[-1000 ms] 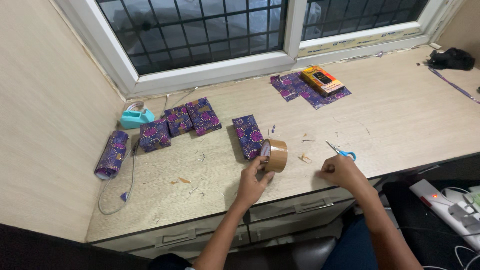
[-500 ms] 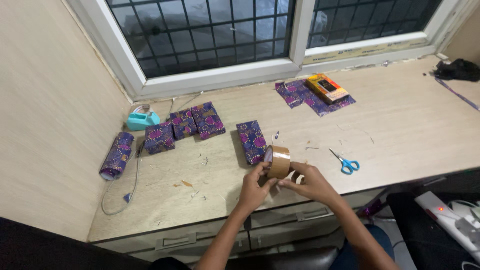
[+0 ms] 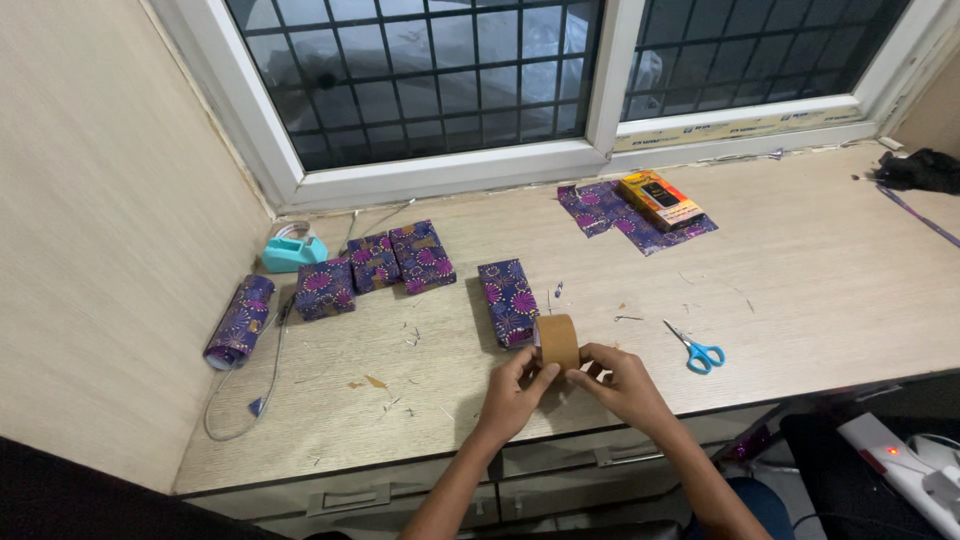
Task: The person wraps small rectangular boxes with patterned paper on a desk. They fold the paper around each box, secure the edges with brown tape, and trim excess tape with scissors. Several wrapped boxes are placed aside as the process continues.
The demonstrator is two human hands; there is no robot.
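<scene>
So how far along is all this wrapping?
Done: four wrapped boxes lie in purple patterned paper. In hand: the left hand and right hand both hold the brown tape roll upright on the desk. Left: the orange box sits unwrapped on a cut paper sheet.

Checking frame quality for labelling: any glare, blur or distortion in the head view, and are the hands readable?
Head view: even indoor light, night-dark window, no glare; soft shadows only. Slight wide-angle bowing at the window frame. Sharp overall: left hand and right hand on the brown tape roll are clear, scissors crisp; wrapped boxes mildly soft.
</scene>
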